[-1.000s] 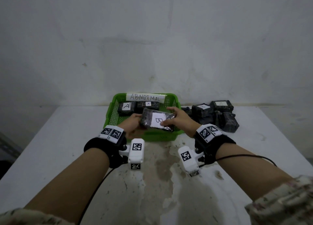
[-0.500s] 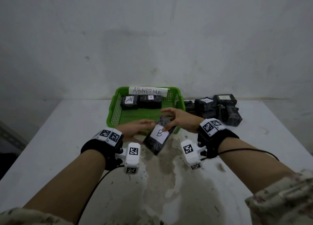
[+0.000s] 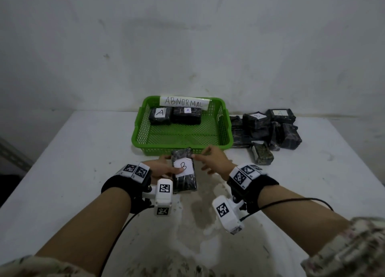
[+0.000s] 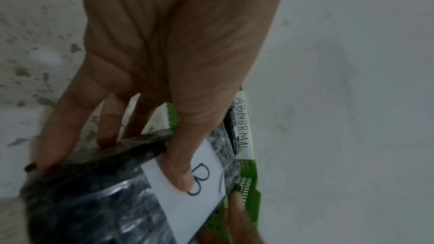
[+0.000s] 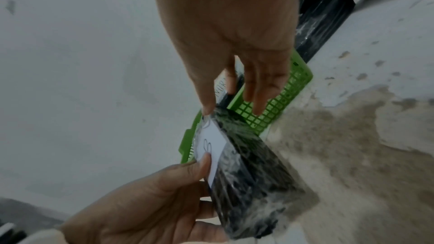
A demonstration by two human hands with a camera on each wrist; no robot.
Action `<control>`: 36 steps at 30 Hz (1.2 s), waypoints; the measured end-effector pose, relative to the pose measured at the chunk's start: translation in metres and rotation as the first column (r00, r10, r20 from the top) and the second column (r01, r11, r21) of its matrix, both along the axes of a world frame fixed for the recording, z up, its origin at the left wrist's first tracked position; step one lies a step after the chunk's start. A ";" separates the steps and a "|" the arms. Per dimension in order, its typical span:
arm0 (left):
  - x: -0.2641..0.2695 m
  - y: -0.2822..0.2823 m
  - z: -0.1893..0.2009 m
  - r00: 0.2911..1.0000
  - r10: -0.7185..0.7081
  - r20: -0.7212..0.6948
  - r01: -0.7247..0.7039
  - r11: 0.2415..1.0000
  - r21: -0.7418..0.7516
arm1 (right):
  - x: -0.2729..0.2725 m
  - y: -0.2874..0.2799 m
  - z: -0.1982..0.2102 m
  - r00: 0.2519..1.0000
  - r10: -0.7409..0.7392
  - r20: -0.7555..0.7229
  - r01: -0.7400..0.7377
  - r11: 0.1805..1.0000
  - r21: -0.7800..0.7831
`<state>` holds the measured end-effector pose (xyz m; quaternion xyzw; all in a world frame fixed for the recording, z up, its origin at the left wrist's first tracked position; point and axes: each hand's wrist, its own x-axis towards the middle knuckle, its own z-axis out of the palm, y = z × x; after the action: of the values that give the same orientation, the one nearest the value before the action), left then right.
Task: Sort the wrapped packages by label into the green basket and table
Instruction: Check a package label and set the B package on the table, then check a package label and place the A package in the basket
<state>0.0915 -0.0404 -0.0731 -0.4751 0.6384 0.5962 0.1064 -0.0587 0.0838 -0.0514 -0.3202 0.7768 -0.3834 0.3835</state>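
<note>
A dark wrapped package (image 3: 185,181) with a white label reading B hangs just above the table, lengthwise toward me, in front of the green basket (image 3: 181,147). My left hand (image 3: 165,168) grips it, the thumb (image 4: 180,173) on the label and the fingers under the package. My right hand (image 3: 209,162) is beside its far right corner with relaxed fingers; only the thumb tip (image 5: 207,108) touches the wrap. The basket carries an ABNORMAL sign (image 3: 183,103) and holds two packages marked A (image 3: 160,116) (image 3: 187,116) at its back.
A pile of several dark wrapped packages (image 3: 268,128) lies right of the basket against the wall, with one package (image 3: 262,154) nearer me. The white table (image 3: 73,162) is stained in the middle. A grey wall stands behind.
The B package came from over the basket's front edge toward me and turned lengthwise. My right hand released its grip and now only touches the corner; my left hand kept hold.
</note>
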 end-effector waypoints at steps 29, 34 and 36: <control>-0.112 0.017 0.016 0.966 -0.252 0.064 0.234 0.732 -0.640 | -0.097 0.018 -0.033 0.942 0.139 -0.304 0.009 0.899 0.438; -0.147 0.048 0.009 0.865 -0.382 0.325 0.501 0.640 -0.582 | -0.140 0.042 -0.026 0.835 -0.041 -0.549 0.314 0.854 0.414; -0.152 0.051 0.004 0.837 -0.383 0.391 0.547 0.617 -0.566 | -0.150 0.044 -0.032 0.815 -0.047 -0.578 0.341 0.845 0.413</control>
<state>-0.0609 0.0109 -0.0694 -0.3638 0.8902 0.2242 0.1579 -0.2084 0.1276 -0.0833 -0.2220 0.9545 -0.1004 0.1721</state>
